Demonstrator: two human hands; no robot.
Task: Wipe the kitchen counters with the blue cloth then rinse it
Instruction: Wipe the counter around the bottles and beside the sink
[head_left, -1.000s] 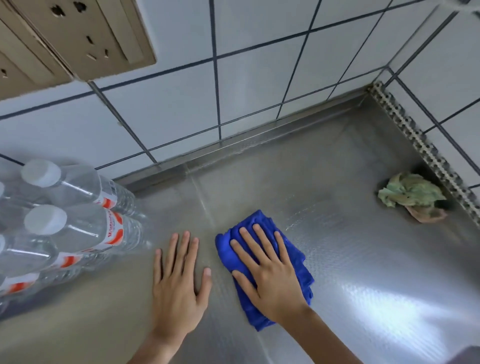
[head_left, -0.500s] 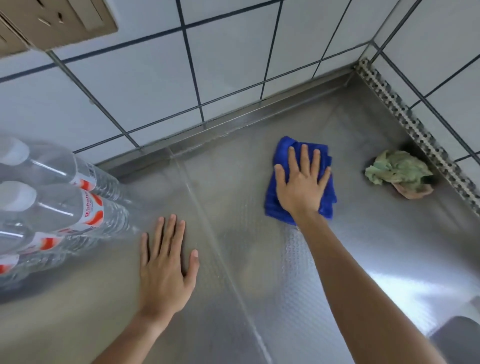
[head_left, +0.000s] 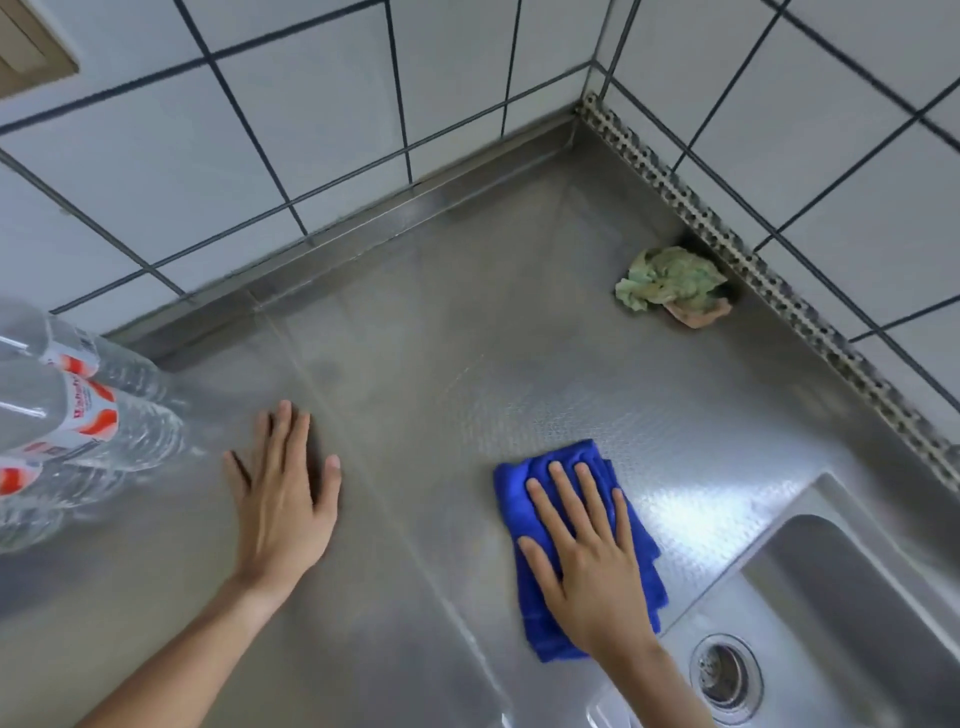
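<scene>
Steel surface (head_left: 467, 332) beside the sink (head_left: 857, 597): we have drawn the blue cloth (head_left: 524, 488) back from the corner, right hand (head_left: 587, 561) flat upon it (left hand (head_left: 280, 499) flat, braced); wiping continues, rinse pending.

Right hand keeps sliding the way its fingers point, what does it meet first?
Bare steel counter ahead of the right hand and blue cloth; likely the raised back edge below the tiled wall first. The crumpled green rag sits off to the right.
</scene>
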